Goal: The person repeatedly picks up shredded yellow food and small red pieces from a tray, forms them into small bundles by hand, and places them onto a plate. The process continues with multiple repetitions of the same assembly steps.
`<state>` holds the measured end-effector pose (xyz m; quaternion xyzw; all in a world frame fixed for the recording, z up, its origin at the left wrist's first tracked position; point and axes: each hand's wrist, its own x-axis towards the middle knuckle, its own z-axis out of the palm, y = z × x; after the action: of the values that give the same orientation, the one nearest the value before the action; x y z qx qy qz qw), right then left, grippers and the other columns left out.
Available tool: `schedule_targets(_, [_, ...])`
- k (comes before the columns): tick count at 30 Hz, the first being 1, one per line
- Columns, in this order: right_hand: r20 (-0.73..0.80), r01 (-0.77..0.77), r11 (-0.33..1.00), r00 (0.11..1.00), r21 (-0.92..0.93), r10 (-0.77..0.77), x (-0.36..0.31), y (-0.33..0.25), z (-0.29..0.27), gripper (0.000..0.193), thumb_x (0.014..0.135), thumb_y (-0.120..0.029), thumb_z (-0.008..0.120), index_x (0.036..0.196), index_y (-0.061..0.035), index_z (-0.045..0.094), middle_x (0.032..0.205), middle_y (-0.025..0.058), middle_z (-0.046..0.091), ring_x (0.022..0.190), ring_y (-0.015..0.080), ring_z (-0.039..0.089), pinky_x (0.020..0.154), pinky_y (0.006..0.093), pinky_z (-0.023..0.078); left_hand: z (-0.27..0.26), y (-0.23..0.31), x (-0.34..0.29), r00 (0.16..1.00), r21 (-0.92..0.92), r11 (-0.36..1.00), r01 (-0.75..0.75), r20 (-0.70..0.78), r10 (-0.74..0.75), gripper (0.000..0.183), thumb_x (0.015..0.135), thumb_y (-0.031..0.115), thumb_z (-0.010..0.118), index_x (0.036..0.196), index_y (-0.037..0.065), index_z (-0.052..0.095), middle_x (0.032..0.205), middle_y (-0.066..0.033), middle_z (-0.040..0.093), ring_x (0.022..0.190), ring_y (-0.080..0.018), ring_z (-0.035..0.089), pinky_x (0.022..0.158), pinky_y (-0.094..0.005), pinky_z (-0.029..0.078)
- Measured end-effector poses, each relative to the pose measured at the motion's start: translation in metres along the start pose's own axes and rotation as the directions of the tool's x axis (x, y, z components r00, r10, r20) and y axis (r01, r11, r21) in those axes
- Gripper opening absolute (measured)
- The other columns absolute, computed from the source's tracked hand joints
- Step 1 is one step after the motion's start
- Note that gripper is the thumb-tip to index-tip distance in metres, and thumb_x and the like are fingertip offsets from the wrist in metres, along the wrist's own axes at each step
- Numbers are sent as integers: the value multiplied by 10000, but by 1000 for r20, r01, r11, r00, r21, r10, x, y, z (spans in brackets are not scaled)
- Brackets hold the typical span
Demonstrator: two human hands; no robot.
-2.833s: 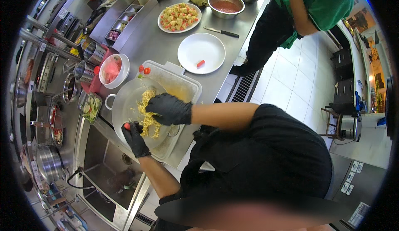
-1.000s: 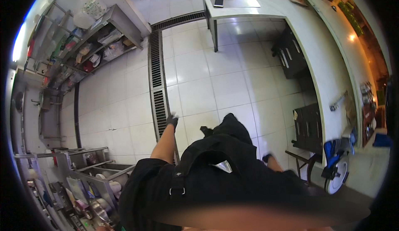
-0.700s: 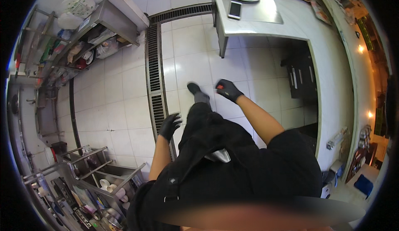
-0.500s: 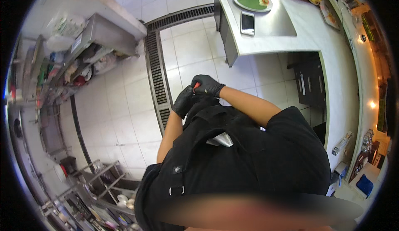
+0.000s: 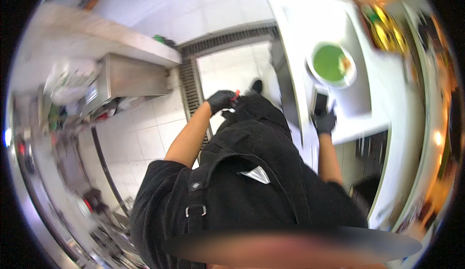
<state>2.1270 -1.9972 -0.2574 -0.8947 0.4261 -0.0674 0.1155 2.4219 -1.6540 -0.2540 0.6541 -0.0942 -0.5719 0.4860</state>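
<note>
My left hand (image 5: 222, 102), in a black glove, is closed at the front of my black apron (image 5: 256, 119). A small red object (image 5: 236, 96) sticks out from its fingers; its kind is too blurred to make out. My right hand (image 5: 325, 122), gloved in black too, reaches over the counter at the near end of a phone (image 5: 320, 102) with a dark screen. Its fingers look spread around that end, though motion smears them. Just beyond the phone is a round white plate (image 5: 313, 70) with a green surface and a small orange-and-white piece of food (image 5: 345, 65).
The white counter (image 5: 295, 17) runs along my right, with yellow items (image 5: 387, 29) at its far right. A steel cabinet (image 5: 138, 75) stands on the left beside a wall. A floor drain grate (image 5: 227, 40) crosses the white tiles ahead.
My hands have parted: the right one has left the left and moved right to the phone. The red object stays in my left hand. The whole view has shifted and blurred.
</note>
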Motion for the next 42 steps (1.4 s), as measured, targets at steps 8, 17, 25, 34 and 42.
schedule_targets(8, [333, -273, 903, 862, -332, 383, 51, -38, 7, 1022, 617, -311, 795, 1427, -13, 248, 1224, 290, 517, 870, 346, 636, 758, 426, 549, -207, -53, 50, 837, -389, 873, 295, -334, -432, 212, 893, 276, 624, 904, 65, 632, 745, -32, 613, 634, -164, 577, 551, -315, 471])
schedule_targets(17, [431, -240, 933, 836, -269, 339, 135, -103, 37, 928, 681, -283, 737, 1428, -21, 253, 1319, 281, 445, 950, 349, 601, 827, 420, 515, -294, -11, 74, 744, -606, 745, 280, -354, -568, 227, 898, 231, 625, 902, 4, 631, 763, -88, 620, 632, -214, 615, 550, -337, 491])
schedule_targets(25, [514, -193, 972, 825, -130, 233, 226, -242, 87, 932, 694, -244, 726, 1442, -30, 213, 1325, 275, 439, 1030, 354, 562, 876, 411, 486, -407, -30, 85, 921, 255, 926, 279, -345, -182, 181, 832, 201, 662, 817, 22, 643, 705, -90, 629, 564, -189, 595, 504, -315, 469])
schedule_targets(34, [632, -85, 994, 775, 63, 26, 335, -397, 133, 939, 709, -201, 712, 1458, -40, 168, 1333, 269, 432, 1120, 359, 518, 930, 402, 453, -517, -4, 61, 682, -381, 814, 438, -450, -577, 204, 851, 235, 641, 878, 34, 668, 727, -88, 655, 627, -176, 649, 530, -342, 497])
schedule_targets(42, [703, -109, 878, 648, 466, -293, 456, -549, 131, 949, 722, -162, 701, 1472, -49, 128, 1339, 263, 427, 1200, 364, 478, 978, 393, 423, -551, -30, 14, 587, -491, 763, 421, -494, -641, 193, 863, 232, 637, 950, 63, 676, 754, -88, 642, 632, -212, 635, 522, -330, 478])
